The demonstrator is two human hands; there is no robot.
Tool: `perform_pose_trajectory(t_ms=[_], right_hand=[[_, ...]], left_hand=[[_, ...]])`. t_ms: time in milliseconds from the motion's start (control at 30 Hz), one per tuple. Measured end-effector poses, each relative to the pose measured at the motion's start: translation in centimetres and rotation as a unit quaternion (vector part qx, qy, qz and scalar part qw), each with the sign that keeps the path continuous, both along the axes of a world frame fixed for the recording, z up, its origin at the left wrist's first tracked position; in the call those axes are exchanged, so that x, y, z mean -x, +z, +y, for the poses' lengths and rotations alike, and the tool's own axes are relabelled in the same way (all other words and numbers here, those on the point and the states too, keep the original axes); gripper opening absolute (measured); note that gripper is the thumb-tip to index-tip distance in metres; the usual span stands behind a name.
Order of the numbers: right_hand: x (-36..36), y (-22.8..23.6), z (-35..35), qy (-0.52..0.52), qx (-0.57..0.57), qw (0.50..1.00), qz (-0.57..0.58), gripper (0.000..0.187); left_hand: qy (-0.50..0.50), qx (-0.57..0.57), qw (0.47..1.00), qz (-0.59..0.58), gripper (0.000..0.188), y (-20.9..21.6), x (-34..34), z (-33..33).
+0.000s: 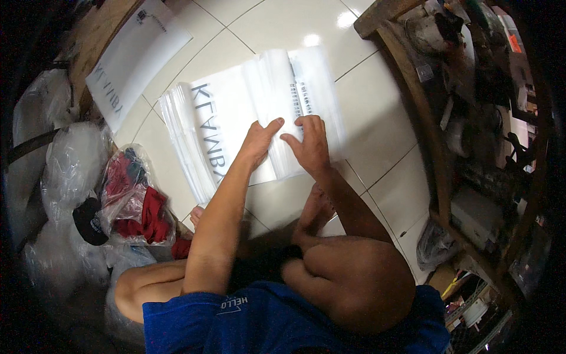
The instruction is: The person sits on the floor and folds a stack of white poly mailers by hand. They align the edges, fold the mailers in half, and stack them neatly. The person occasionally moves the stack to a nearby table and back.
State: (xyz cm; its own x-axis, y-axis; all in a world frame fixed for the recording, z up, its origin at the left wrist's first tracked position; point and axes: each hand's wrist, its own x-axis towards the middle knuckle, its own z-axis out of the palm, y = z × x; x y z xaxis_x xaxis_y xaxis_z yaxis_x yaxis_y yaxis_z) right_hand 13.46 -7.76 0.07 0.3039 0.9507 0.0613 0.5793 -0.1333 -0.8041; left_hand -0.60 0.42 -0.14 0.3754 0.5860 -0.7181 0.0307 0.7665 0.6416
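A stack of white, translucent plastic sheets (236,94), printed with large dark letters, lies on the floor in front of me. Its left part is bunched in narrow layers, and a folded strip runs down its right part. My left hand (259,143) rests on this strip, thumb apart from its bent fingers. Just to the right, my right hand (311,143) touches the strip beside the smaller print, its thumb also spread from the fingers. The two thumbs point toward each other across the fold. What lies under my palms is hidden.
Another printed white sheet (138,59) lies at the upper left. Clear plastic bags (73,159) crowd the left side, one holding red cloth (144,221). A black cap-like item (90,221) is beside it. Wooden shelving (421,112) with cluttered goods borders the right. Tiled floor (377,100) surrounds the stack.
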Motion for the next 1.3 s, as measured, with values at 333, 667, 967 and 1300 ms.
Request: perform_pose_trajectory(t_ms=[333, 667, 967, 1300], right_hand=[[-1.3, -3.4, -0.1, -0.016, -0.031, 0.997, 0.065, 0.011], [-5.5, -3.5, -2.2, -0.202, 0.063, 0.968, 0.138, 0.019], [-6.6, -5.0, -2.4, -0.095, 0.007, 0.991, -0.096, 0.017], [0.2, 0.8, -0.1, 0.006, -0.047, 0.998, -0.047, 0.034]], left_hand=[[-0.015, 0.026, 0.998, 0.055, 0.059, -1.0, 0.2, 0.3], [0.008, 0.016, 0.996, 0.087, 0.065, -2.0, 0.2, 0.0], [-0.005, 0.019, 0.999, 0.040, 0.067, -0.7, 0.0, 0.2], [0.010, 0.016, 0.998, 0.057, 0.057, 0.3, -0.1, 0.0]])
